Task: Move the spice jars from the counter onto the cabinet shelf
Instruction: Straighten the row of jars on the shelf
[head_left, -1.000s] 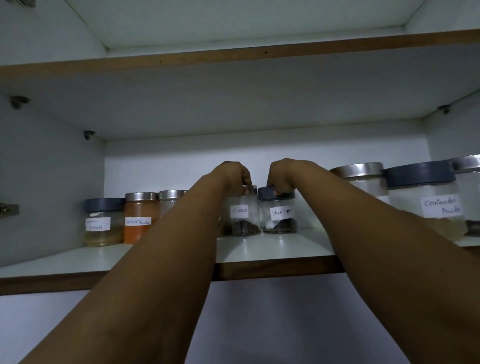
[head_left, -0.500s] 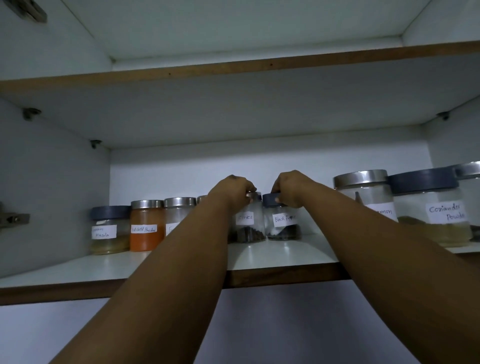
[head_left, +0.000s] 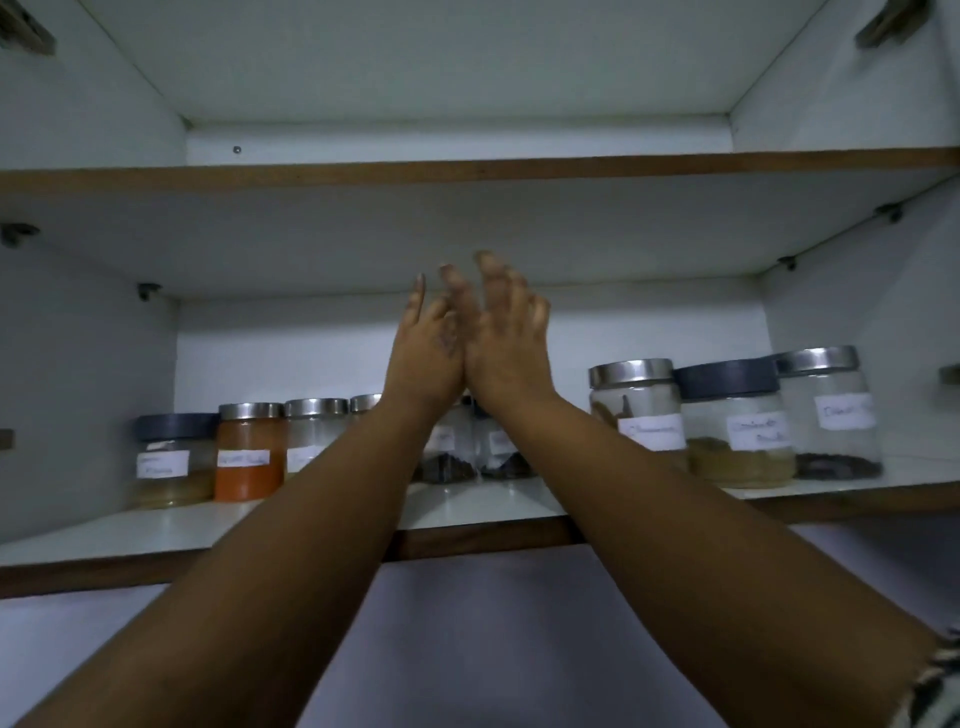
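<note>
Inside an open white cabinet (head_left: 93, 364): left hand (head_left: 423, 358) and right hand (head_left: 511, 348) raised side by side above the lower shelf (head_left: 156, 530), heels touching, fingers (head_left: 418, 296) straight and spread, nothing held in either. Both forearms reaching up from the bottom of the frame, crossing the shelf's brown front edge.

Behind the wrists, two small spice jars: clear glass jar with dark contents (head_left: 447, 460) on the left, its neighbour (head_left: 501, 457) just beside it on the right, both standing upright mid-shelf, lids hidden by the hands, labels blurred.

Left of them, a row along the shelf: dark-lidded jar of pale powder (head_left: 169, 460), then orange powder jar (head_left: 250, 452) with a steel lid, then two more steel-lidded jars (head_left: 314, 431), partly covered by the left forearm.

Right of the hands, three larger jars standing close together: steel-lidded jar with brown sticks (head_left: 636, 410), dark-lidded jar of tan powder (head_left: 735, 423), steel-lidded jar with a thin dark layer at the bottom (head_left: 831, 415). White handwritten labels on all, not legible.

Upper shelf (head_left: 467, 169) overhead, brown-edged. Striped sleeve (head_left: 935, 691) at the lower right corner.
</note>
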